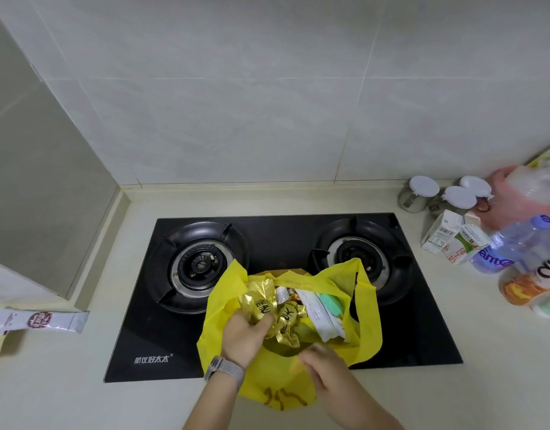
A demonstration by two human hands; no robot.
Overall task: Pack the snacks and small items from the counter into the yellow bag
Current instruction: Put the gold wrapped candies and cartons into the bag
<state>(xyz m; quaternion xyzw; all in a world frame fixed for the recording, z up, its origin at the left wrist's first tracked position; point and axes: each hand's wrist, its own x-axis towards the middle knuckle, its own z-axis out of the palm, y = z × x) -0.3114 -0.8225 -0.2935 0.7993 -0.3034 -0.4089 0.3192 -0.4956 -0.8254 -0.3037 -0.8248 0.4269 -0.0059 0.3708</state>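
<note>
We are looking down at a pale cream kitchen counter (453, 395) backed by large light grey wall tiles (236, 88); a grey panel fills the upper left of the frame. A black glass two-burner gas hob (422, 330) is set into the counter at the centre.

The yellow bag (368, 324) sits open on the lower middle of the hob, its front edge hanging over onto the counter. Inside we see gold foil snack packets (286, 318), a white packet (321, 315) and a mint green item (331, 302).

Our left hand (245, 336), with a watch on a grey woven strap (225, 369) at the wrist, reaches into the bag's mouth, fingers curled round a gold packet. Our right hand (326, 364) pinches the near rim of the bag, holding it open. The two hands are near each other but not touching.

At the left edge of the frame a long white sachet (41, 321) with a red round logo lies flat on the counter. At the right, toward the wall, stand three jars with white lids (424, 187), and in front of them small drink cartons (444, 234), a clear water bottle with a blue label (515, 240), an orange-labelled bottle (528, 287) and a pink plastic bag (512, 193).
</note>
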